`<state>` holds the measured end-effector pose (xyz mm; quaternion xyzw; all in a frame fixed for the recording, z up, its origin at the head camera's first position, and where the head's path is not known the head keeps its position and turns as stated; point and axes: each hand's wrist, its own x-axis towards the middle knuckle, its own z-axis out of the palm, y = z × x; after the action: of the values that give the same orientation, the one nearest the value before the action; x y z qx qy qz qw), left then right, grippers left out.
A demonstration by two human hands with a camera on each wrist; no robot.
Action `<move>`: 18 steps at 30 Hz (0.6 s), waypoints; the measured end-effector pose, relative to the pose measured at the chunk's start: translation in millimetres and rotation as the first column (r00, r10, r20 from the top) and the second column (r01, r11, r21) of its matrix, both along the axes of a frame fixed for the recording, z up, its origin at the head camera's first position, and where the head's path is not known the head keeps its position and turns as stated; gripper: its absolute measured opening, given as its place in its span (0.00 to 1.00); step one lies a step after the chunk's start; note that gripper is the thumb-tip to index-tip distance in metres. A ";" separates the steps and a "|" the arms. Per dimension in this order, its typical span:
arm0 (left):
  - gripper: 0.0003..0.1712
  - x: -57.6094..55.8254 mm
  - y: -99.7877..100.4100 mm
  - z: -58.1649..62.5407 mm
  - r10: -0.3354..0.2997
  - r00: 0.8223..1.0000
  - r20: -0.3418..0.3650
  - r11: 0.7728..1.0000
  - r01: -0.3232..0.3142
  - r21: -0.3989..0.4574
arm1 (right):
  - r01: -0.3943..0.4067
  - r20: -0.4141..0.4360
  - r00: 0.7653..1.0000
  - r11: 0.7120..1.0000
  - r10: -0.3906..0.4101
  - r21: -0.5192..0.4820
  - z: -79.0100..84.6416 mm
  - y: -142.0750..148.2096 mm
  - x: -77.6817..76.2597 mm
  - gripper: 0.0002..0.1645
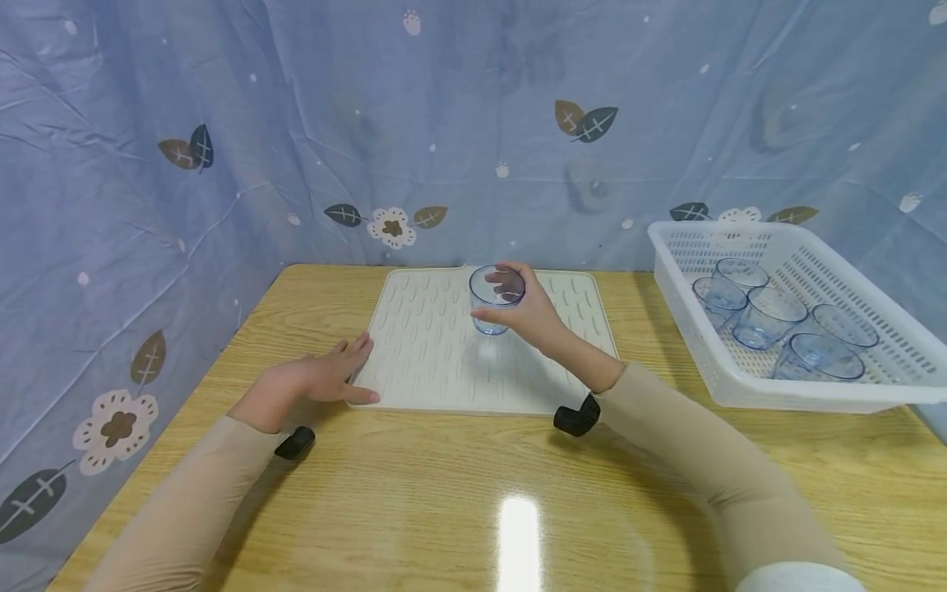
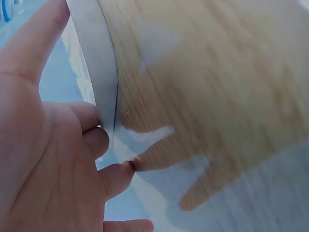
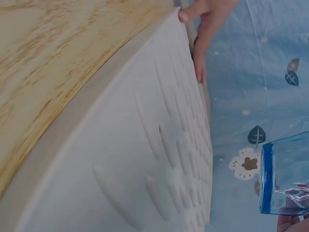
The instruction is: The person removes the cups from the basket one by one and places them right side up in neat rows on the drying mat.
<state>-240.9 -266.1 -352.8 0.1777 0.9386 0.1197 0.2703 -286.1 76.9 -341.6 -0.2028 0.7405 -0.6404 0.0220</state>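
My right hand (image 1: 534, 311) grips a clear blue-tinted drinking glass (image 1: 482, 319), thumb on the near side and fingers round the far side. The glass is roughly upright, rim up, above the middle of a white ribbed drying mat (image 1: 429, 362). In the right wrist view, the blue-rimmed glass (image 3: 285, 171) shows at the right, apart from the mat surface. My left hand (image 1: 325, 376) is at the mat's left edge, its fingers spread and touching it. The left wrist view shows the palm (image 2: 43, 154) with thumb and fingertips against the mat's side (image 2: 99, 58).
A white perforated plastic basket (image 1: 747, 395) stands to the right, holding several similar glasses (image 1: 769, 316). The wooden table (image 1: 414, 493) carries the mat and basket. A blue patterned curtain (image 1: 459, 99) hangs behind and at the left.
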 end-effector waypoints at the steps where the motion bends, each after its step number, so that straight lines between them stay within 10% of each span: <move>1: 0.64 0.2 0.0 0.1 -0.001 1.000 0.001 1.000 0.001 0.002 | -0.007 -0.001 1.000 1.000 0.007 0.000 -0.4 -2.6 -0.5 0.47; 18: 0.64 3.0 1.2 4.6 0.003 1.000 0.011 1.000 -0.004 0.024 | -0.052 -0.001 0.999 0.998 0.052 0.030 -4.0 -42.9 -5.5 0.49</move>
<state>-237.9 -264.9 -348.2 0.1787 0.9359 0.1326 0.2731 -291.6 34.0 -345.7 -0.2223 0.7445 -0.6282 0.0411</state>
